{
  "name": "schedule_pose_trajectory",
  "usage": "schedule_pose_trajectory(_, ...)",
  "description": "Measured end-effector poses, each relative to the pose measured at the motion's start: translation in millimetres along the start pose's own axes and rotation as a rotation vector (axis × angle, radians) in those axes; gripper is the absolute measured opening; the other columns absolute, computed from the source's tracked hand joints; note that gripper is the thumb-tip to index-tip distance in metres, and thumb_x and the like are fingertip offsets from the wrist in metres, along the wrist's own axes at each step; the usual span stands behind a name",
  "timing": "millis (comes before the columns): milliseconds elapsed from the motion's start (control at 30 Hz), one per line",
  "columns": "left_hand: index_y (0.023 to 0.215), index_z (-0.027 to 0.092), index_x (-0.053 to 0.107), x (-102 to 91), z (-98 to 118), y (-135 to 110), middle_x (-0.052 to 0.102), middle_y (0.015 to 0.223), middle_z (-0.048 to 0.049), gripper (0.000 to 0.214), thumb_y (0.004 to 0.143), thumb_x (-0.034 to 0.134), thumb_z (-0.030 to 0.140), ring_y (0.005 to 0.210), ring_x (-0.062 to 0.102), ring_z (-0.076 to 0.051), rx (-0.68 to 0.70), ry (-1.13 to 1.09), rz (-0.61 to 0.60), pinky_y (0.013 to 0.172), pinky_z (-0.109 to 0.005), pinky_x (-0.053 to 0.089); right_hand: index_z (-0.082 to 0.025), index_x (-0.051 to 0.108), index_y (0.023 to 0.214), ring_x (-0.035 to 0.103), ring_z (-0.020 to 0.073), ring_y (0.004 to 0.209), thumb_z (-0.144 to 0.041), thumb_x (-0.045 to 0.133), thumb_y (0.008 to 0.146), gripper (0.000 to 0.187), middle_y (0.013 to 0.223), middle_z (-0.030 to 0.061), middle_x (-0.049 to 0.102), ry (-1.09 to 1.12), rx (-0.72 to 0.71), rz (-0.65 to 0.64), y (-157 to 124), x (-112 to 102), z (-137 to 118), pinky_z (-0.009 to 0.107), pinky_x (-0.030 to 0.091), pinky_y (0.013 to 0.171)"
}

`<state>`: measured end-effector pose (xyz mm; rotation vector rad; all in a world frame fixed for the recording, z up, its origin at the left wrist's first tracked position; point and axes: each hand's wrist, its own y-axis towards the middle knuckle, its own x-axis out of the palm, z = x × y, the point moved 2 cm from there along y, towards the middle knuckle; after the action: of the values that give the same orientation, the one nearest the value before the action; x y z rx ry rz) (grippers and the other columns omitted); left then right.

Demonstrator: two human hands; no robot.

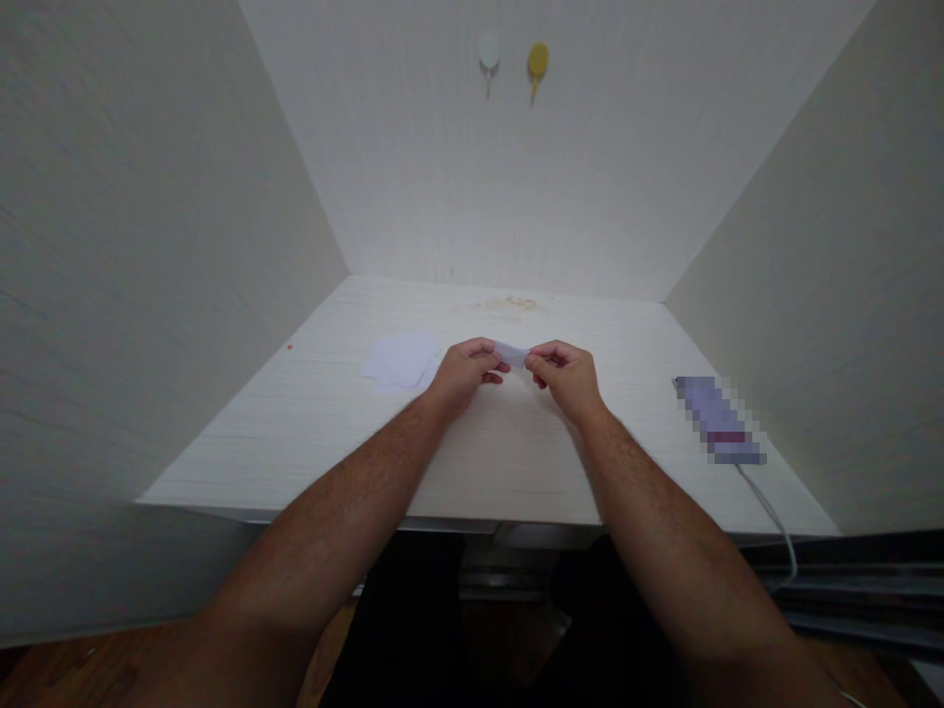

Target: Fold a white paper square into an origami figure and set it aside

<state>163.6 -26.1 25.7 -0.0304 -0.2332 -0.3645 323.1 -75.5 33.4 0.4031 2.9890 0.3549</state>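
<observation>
Both forearms enter from the bottom edge and converge toward the middle of the white desk [310,433], wrists low over its surface. Left hand [464,372]: fingers curled inward, thumb and fingertips pinched on the left end of a small folded piece of paper [511,353]. Right hand [566,376]: likewise curled, thumb and fingertips pinched on the right end of the same piece. That paper spans the short gap between the two hands, just above the desk; whether it touches the surface cannot be determined.

A small stack of white paper sheets [402,361] lies flat on the desk just left of the left hand. A pixelated rectangular device [719,420] lies near the right edge, well apart from the right hand, with a white cable [771,516] running off the front edge. Two hooks, one white [488,53] and one yellow [538,61], are fixed high on the back wall.
</observation>
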Motion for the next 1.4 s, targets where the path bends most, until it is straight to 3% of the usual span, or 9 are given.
schedule_pose_trajectory(367,0.075,0.013,0.064,-1.1,0.4,1.7,0.067,0.073,-0.0037,0.011,0.067,0.068,0.021,0.068,0.065,-0.014,0.05,0.052,0.017,0.061,-0.026,0.051,-0.016,0.069,0.083,0.048,0.0084,0.047,-0.036,0.075,0.067,0.026,0.058,-0.003,0.059,0.002,-0.048,-0.002,0.6,-2.2,1.2,0.024,0.039,0.046)
schedule_pose_trajectory(467,0.085,0.011,0.068,-0.7,0.8,1.1,0.068,0.071,-0.0048,0.02,0.068,0.07,0.022,0.062,0.064,-0.014,0.075,0.129,0.021,0.059,-0.026,0.051,-0.017,0.069,0.089,0.049,0.0083,0.05,-0.033,0.075,0.067,0.029,0.062,-0.0035,0.059,-0.013,-0.082,0.024,1.6,-1.8,2.9,0.024,0.04,0.048)
schedule_pose_trajectory(700,0.112,0.011,0.069,-2.5,0.5,1.3,0.068,0.067,-0.0014,0.048,0.066,0.074,0.022,0.054,0.059,-0.01,0.141,0.186,-0.018,0.056,-0.024,0.049,-0.018,0.066,0.097,0.051,0.0085,0.048,-0.032,0.072,0.066,0.035,0.063,-0.0048,0.059,0.0,-0.009,-0.028,2.1,2.6,4.5,0.023,0.041,0.045)
schedule_pose_trajectory(900,0.101,0.013,0.072,-2.9,2.2,2.0,0.069,0.071,-0.0018,0.036,0.066,0.073,0.021,0.053,0.056,-0.009,0.166,0.187,0.003,0.053,-0.023,0.046,-0.018,0.066,0.099,0.051,0.009,0.048,-0.032,0.07,0.067,0.035,0.061,-0.0049,0.059,-0.011,0.002,-0.057,1.4,2.4,3.1,0.023,0.041,0.046)
schedule_pose_trajectory(1033,0.091,0.014,0.074,-0.5,6.4,-1.5,0.063,0.06,0.0008,0.025,0.067,0.07,0.019,0.049,0.052,-0.009,0.148,0.256,-0.001,0.049,-0.022,0.041,-0.018,0.067,0.101,0.05,0.009,0.051,-0.034,0.068,0.069,0.036,0.064,-0.0039,0.061,-0.005,-0.007,-0.054,1.5,1.8,2.6,0.023,0.042,0.047)
schedule_pose_trajectory(1200,0.085,0.014,0.074,1.6,7.3,-4.6,0.062,0.057,0.0012,0.019,0.069,0.065,0.013,0.049,0.05,-0.009,0.091,0.37,-0.072,0.049,-0.022,0.037,-0.017,0.064,0.08,0.051,0.0094,0.046,-0.033,0.07,0.067,0.021,0.057,-0.003,0.06,-0.053,0.065,-0.114,-0.5,3.1,1.3,0.023,0.04,0.043)
schedule_pose_trajectory(1400,0.078,0.016,0.072,-0.9,3.5,-1.7,0.062,0.06,0.001,0.011,0.069,0.066,0.014,0.052,0.049,-0.008,0.151,0.421,-0.073,0.05,-0.02,0.034,-0.018,0.059,0.067,0.049,0.0086,0.042,-0.03,0.068,0.068,0.015,0.051,-0.0014,0.06,-0.128,0.098,-0.152,-1.4,3.2,1.5,0.021,0.037,0.041)
